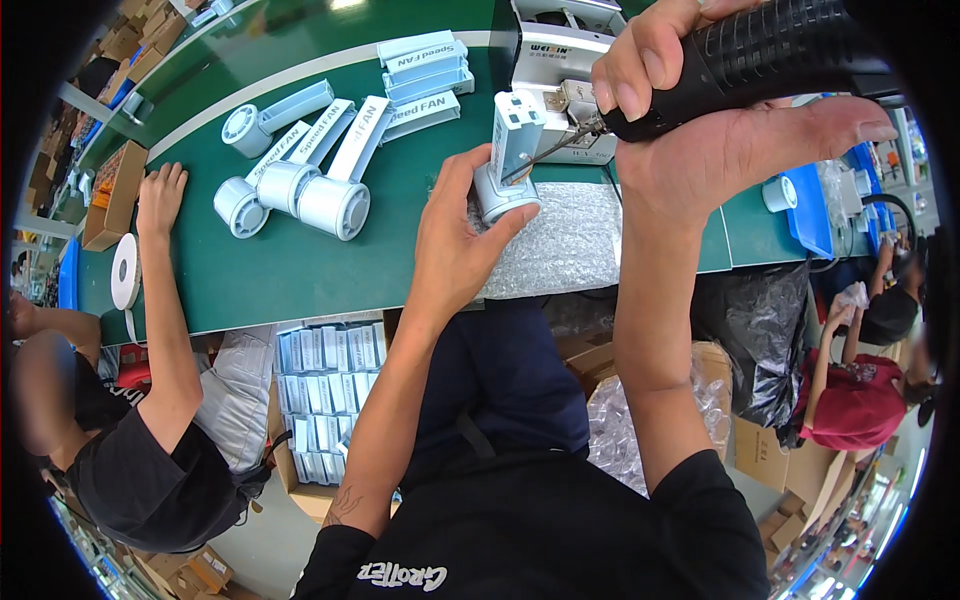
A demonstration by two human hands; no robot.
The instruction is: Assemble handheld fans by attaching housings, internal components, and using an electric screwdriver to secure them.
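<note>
My left hand (455,232) is closed round the round base of a light blue handheld fan body (514,130), which stands nearly upright with its handle part up. In my right hand (680,150) is a black electric screwdriver (760,65), held level with the fingers over its grip and the thumb stretched out. Its thin bit (555,145) slants down to the left and reaches the lower part of the fan body; whether a screw is at its tip I cannot tell. Below the fan body lies a sheet of bubble wrap (575,245).
A metal box-shaped machine (570,70) stands just behind the fan body. Several fan bodies (340,205) and loose handle covers (420,75) lie to the left on the green table (300,290). A co-worker's arm (165,270) rests there beside a white tape roll (125,270). A blue tray (808,215) sits right.
</note>
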